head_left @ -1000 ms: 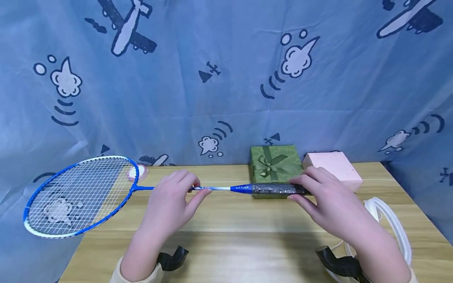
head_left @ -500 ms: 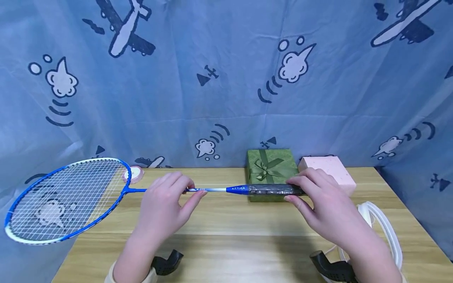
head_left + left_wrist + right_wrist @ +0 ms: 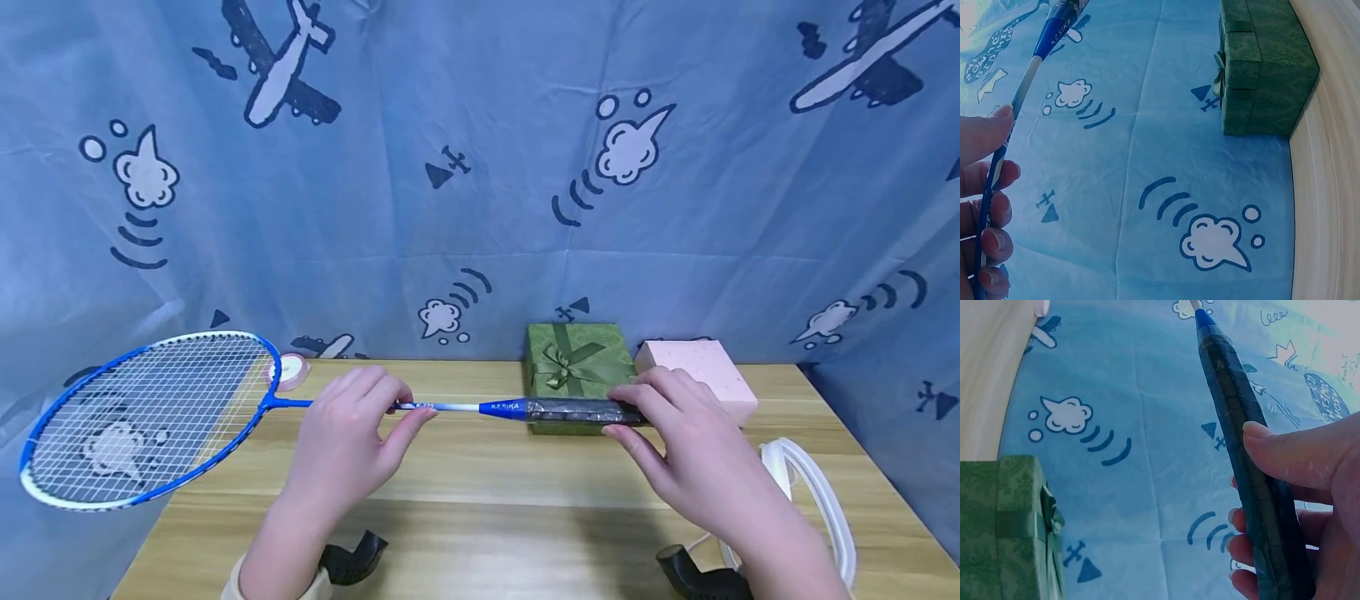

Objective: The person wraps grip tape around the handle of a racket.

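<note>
A blue and white badminton racket (image 3: 504,408) is held level above the table, its strung head (image 3: 153,421) out to the left past the table's side. My left hand (image 3: 352,433) pinches the slim shaft between thumb and fingers; the left wrist view shows the fingertips (image 3: 999,244) lined up along it. At the other end, my right hand (image 3: 686,442) grips the black wrapped handle (image 3: 1244,437), thumb on one side and fingers curled round the other. The blue cone between shaft and handle carries white lettering.
Behind the handle stands a green gift box (image 3: 581,358) with a ribbon bow, beside a pink box (image 3: 701,371). A round pink-rimmed item (image 3: 292,372) sits at the back left. White tubing (image 3: 821,492) loops at the right of the wooden table (image 3: 487,525). A patterned blue curtain (image 3: 360,208) hangs behind.
The head view has shifted slightly, with the boxes and curtain a little lower in it now. Both hands keep the same hold on the racket.
</note>
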`<action>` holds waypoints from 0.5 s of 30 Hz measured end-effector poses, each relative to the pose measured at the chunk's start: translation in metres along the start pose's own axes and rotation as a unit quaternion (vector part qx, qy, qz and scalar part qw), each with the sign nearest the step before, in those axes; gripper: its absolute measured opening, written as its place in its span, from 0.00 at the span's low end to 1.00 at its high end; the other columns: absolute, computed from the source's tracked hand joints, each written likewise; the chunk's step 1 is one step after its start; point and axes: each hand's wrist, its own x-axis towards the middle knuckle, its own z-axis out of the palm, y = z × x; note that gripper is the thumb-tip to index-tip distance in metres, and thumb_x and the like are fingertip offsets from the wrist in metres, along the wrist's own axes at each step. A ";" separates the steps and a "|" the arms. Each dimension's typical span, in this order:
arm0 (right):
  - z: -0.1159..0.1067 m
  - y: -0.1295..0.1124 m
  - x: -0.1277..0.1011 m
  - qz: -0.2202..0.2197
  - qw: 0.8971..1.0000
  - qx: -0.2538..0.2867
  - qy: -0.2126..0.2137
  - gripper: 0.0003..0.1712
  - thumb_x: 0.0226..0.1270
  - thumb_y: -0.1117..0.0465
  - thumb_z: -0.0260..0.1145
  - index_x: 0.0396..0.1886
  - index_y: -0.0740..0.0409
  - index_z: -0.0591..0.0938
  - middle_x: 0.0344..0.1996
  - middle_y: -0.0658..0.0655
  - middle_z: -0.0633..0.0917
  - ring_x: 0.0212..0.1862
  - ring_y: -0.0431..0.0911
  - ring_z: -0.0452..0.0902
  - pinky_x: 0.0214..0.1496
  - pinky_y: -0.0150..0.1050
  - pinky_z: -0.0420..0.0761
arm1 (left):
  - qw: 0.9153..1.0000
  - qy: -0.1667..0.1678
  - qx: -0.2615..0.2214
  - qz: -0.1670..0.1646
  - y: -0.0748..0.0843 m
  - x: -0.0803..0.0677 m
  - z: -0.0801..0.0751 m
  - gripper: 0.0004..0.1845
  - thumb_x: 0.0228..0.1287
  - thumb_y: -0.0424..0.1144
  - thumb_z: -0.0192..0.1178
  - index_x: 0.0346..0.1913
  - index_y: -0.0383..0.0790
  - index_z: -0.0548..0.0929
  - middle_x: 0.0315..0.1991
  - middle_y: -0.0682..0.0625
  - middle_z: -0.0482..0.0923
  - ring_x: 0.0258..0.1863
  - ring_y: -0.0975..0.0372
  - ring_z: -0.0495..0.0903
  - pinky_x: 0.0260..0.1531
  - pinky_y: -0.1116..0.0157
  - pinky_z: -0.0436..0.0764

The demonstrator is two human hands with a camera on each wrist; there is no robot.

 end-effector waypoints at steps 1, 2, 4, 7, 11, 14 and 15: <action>0.000 0.000 0.000 0.000 1.000 0.000 0.001 0.37 0.81 0.32 0.41 0.47 0.55 0.85 0.41 0.46 0.81 0.39 0.41 0.73 0.48 0.39 0.68 | 1.000 -0.001 0.000 -0.001 0.000 0.000 0.000 0.14 0.58 0.48 0.77 0.34 0.45 0.83 0.30 0.57 0.79 0.29 0.64 0.74 0.29 0.64 0.75; 0.000 0.000 0.000 -0.001 1.000 0.000 0.001 0.37 0.81 0.32 0.41 0.47 0.55 0.85 0.41 0.46 0.81 0.39 0.41 0.73 0.48 0.39 0.68 | 1.000 -0.002 0.000 -0.003 0.000 0.000 0.000 0.14 0.58 0.48 0.77 0.34 0.45 0.83 0.30 0.57 0.80 0.29 0.64 0.74 0.29 0.64 0.75; 0.000 0.000 0.000 -0.001 1.000 0.000 0.001 0.37 0.81 0.32 0.42 0.47 0.55 0.85 0.42 0.46 0.81 0.39 0.41 0.73 0.48 0.38 0.68 | 1.000 -0.004 0.001 -0.005 0.000 0.000 0.000 0.14 0.58 0.48 0.77 0.34 0.45 0.83 0.30 0.57 0.80 0.29 0.64 0.74 0.29 0.64 0.76; 0.000 0.000 0.000 -0.001 1.000 0.001 0.001 0.36 0.81 0.32 0.42 0.48 0.54 0.85 0.42 0.45 0.81 0.40 0.41 0.73 0.48 0.38 0.68 | 1.000 -0.006 0.002 -0.006 0.000 0.000 -0.001 0.14 0.58 0.48 0.77 0.34 0.45 0.83 0.30 0.57 0.79 0.29 0.64 0.73 0.29 0.65 0.75; 0.000 0.000 0.000 0.000 1.000 0.002 0.003 0.36 0.81 0.32 0.43 0.47 0.54 0.85 0.42 0.45 0.81 0.41 0.42 0.74 0.47 0.38 0.68 | 1.000 -0.006 0.004 -0.007 0.000 -0.001 -0.001 0.14 0.58 0.49 0.77 0.34 0.45 0.83 0.30 0.57 0.79 0.29 0.65 0.73 0.28 0.65 0.75; 0.000 0.000 -0.001 0.001 1.000 -0.001 0.002 0.31 0.80 0.34 0.51 0.48 0.54 0.85 0.42 0.46 0.81 0.41 0.43 0.74 0.47 0.38 0.68 | 1.000 -0.005 0.006 -0.006 0.000 -0.001 -0.001 0.14 0.58 0.49 0.77 0.34 0.45 0.83 0.30 0.57 0.79 0.29 0.65 0.73 0.28 0.65 0.75; 0.000 0.000 -0.002 0.002 1.000 -0.002 0.003 0.28 0.79 0.36 0.54 0.48 0.54 0.85 0.42 0.46 0.81 0.41 0.43 0.74 0.47 0.38 0.69 | 1.000 -0.006 0.005 -0.005 0.000 0.000 -0.001 0.14 0.58 0.49 0.77 0.34 0.45 0.83 0.30 0.57 0.79 0.29 0.65 0.73 0.28 0.65 0.75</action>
